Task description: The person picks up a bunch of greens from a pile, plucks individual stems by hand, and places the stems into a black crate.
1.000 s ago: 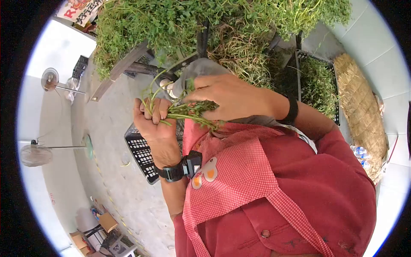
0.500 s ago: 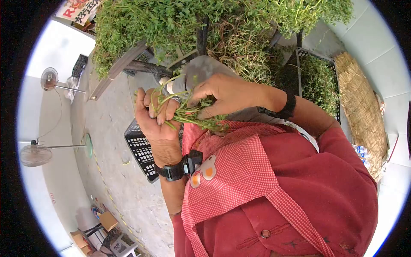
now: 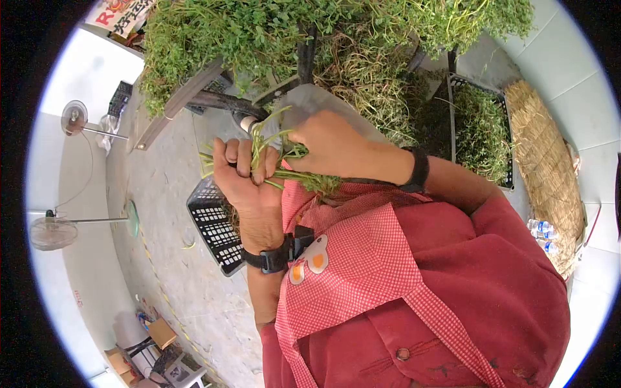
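The left hand clenches a bunch of leafy green stems in front of the red checked apron. The right hand curls at its leaves; whether it grips any, I cannot tell.

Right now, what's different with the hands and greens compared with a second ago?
The hands drew closer together: the right hand moved left, its spread fingers now bent in at the greens, and the left hand shifted slightly right. Stem ends now poke out past it. It still grips the greens; the black crate stayed put.
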The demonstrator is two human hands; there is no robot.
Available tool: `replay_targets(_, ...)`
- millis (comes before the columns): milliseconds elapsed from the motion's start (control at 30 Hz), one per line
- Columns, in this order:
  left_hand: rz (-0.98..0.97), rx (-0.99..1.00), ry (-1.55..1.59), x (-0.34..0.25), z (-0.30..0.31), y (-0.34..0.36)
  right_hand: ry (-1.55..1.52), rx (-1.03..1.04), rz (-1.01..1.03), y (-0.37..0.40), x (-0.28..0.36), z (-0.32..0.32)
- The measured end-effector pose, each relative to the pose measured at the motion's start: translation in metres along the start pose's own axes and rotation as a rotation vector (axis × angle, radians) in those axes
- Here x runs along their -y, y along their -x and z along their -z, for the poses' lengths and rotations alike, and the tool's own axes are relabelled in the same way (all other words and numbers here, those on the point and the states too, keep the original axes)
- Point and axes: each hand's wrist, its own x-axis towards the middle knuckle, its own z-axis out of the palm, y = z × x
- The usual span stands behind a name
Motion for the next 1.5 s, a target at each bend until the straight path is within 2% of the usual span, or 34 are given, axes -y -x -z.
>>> replay_targets(67, -0.028, -0.092, 0.011, 0.003, 0.0, 0.004, 0.072, -0.078, 0.02, 0.001, -0.009, -0.011)
replay_targets(100, -0.026, -0.088, 0.008, 0.003, -0.005, 0.008, -0.013, -0.111, -0.032, -0.001, -0.015, -0.013)
replay_targets(167, 0.068, 0.089, 0.006, 0.002, -0.018, 0.016, -0.091, -0.144, -0.073, -0.006, -0.03, -0.013)
replay_targets(233, 0.03, 0.045, 0.053, -0.006, -0.007, 0.012, -0.086, 0.04, 0.067, -0.003, -0.029, -0.013)
replay_targets(267, -0.009, 0.026, 0.095, -0.012, -0.006, 0.008, -0.084, 0.036, 0.071, -0.001, -0.029, -0.007)
replay_targets(333, -0.005, 0.007, 0.119, -0.017, -0.005, 0.005, -0.46, 0.355, -0.044, 0.002, -0.026, 0.013)
replay_targets(367, 0.01, 0.037, 0.166, -0.019, 0.002, 0.003, -0.456, 0.358, -0.04, 0.005, -0.027, 0.011)
replay_targets(433, 0.02, 0.066, 0.217, -0.018, 0.011, 0.0, -0.59, 0.084, -0.025, 0.008, -0.028, 0.006)
replay_targets(467, 0.043, 0.042, 0.201, -0.018, 0.014, -0.002, -0.59, 0.088, -0.023, 0.008, -0.029, 0.005)
replay_targets(533, 0.067, 0.016, 0.184, -0.017, 0.018, -0.003, -1.162, 0.246, -0.204, 0.006, -0.023, 0.01)
replay_targets(667, 0.094, 0.012, 0.218, -0.016, 0.017, -0.003, -1.378, 0.369, -0.321, 0.005, -0.026, 0.007)
replay_targets(733, 0.089, 0.01, 0.218, -0.015, 0.017, -0.002, -1.159, 0.405, -0.352, 0.005, -0.014, 0.013)
replay_targets(767, 0.102, 0.028, 0.218, -0.015, 0.017, -0.002, -1.159, 0.407, -0.354, 0.005, -0.009, 0.016)
replay_targets(833, 0.113, 0.051, 0.218, -0.014, 0.016, -0.002, -0.89, 0.382, -0.287, 0.003, -0.001, 0.022)
replay_targets(867, 0.081, 0.037, 0.185, -0.012, 0.016, -0.002, -0.89, 0.383, -0.287, 0.003, 0.0, 0.024)
replay_targets(933, 0.048, 0.022, 0.152, -0.01, 0.015, -0.001, -0.463, 0.339, -0.168, 0.003, 0.001, 0.026)
replay_targets(967, 0.027, 0.025, 0.116, -0.008, 0.014, 0.0, -0.463, 0.338, -0.168, 0.002, 0.0, 0.024)
replay_targets(1033, 0.015, 0.025, 0.081, -0.002, 0.013, 0.0, -0.037, 0.192, -0.074, 0.0, -0.003, 0.012)
replay_targets(1067, 0.006, 0.024, 0.042, 0.002, 0.012, 0.0, -0.037, 0.191, -0.082, 0.0, -0.002, 0.005)
replay_targets(1133, 0.006, 0.027, 0.001, 0.007, 0.006, 0.001, 0.138, 0.036, -0.067, -0.001, -0.001, -0.01)
replay_targets(1233, -0.009, 0.001, -0.053, 0.008, -0.004, 0.006, 0.072, -0.042, -0.1, -0.006, -0.008, -0.025)
replay_targets(1267, -0.015, -0.049, -0.021, 0.007, -0.003, 0.004, 0.075, -0.045, -0.102, -0.006, -0.013, -0.025)
replay_targets(1300, -0.018, -0.101, 0.007, 0.006, -0.001, 0.003, 0.076, 0.041, -0.182, -0.007, -0.01, -0.018)
replay_targets(1333, -0.017, -0.094, 0.009, 0.009, -0.002, 0.001, 0.084, 0.125, -0.254, -0.009, -0.011, -0.011)
replay_targets(1367, 0.0, -0.067, 0.011, 0.012, -0.001, 0.0, 0.088, 0.12, -0.259, -0.008, -0.019, -0.011)
replay_targets(1433, 0.022, -0.035, 0.011, 0.015, -0.007, 0.003, 0.265, -0.273, 0.282, -0.002, -0.054, -0.013)
replay_targets(1500, 0.087, -0.018, 0.07, 0.01, -0.015, 0.014, 0.441, 0.002, -0.138, -0.006, -0.13, -0.001)
